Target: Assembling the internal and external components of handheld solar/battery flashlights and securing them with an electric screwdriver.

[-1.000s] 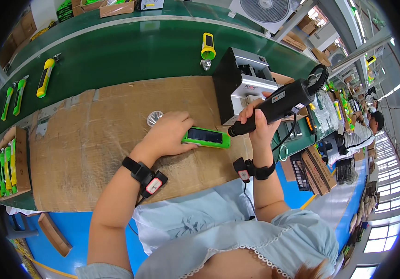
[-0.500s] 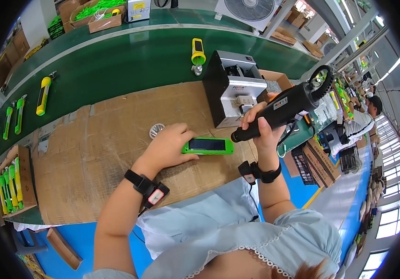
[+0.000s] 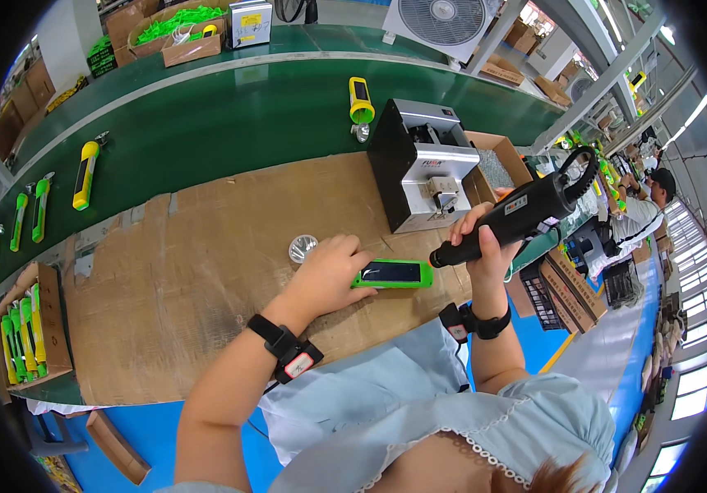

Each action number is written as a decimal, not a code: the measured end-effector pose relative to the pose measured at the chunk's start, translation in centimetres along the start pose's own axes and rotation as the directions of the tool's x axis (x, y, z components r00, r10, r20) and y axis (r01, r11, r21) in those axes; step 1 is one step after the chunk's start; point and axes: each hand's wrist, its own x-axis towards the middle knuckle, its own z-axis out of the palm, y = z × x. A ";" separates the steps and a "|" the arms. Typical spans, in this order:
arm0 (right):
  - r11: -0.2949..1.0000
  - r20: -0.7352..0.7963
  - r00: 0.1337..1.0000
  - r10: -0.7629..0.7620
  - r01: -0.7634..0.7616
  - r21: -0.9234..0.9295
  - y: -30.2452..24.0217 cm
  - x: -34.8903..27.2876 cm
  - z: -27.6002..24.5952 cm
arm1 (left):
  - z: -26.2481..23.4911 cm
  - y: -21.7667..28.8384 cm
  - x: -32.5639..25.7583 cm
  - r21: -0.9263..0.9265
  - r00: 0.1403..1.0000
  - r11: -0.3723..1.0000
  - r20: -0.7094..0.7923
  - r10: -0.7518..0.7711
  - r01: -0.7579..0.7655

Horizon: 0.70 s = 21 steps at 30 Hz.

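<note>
My left hand [image 3: 330, 275] grips one end of a green flashlight body [image 3: 395, 273] with a dark panel on its upper side, lying on the brown cardboard sheet. A round silver reflector head [image 3: 302, 248] sits by the knuckles of that hand. In my right hand [image 3: 489, 251] is a black electric screwdriver [image 3: 518, 209], fingers wrapped round its barrel. It is held tilted, its tip at the far right end of the flashlight body; whether the two touch I cannot tell. Both wrists carry black straps with small boxes.
A black and silver machine [image 3: 419, 168] stands behind the flashlight body, beside an open carton [image 3: 497, 156] of small metal parts. Yellow and green flashlights, such as one yellow flashlight [image 3: 85, 175], lie on the green conveyor belt [image 3: 230, 115]. A carton of flashlights [image 3: 56, 320] stands at left.
The whole view has shifted a little, so things appear lower and to the right. Both hands keep their grip, and the screwdriver stays at the flashlight body's end.
</note>
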 end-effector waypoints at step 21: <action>0.893 -0.153 0.924 -0.351 0.281 -0.351 1.1 7.9 -0.4 | -1.0 -0.3 0.0 0.194 1.000 0.981 0.021 0.016 -0.019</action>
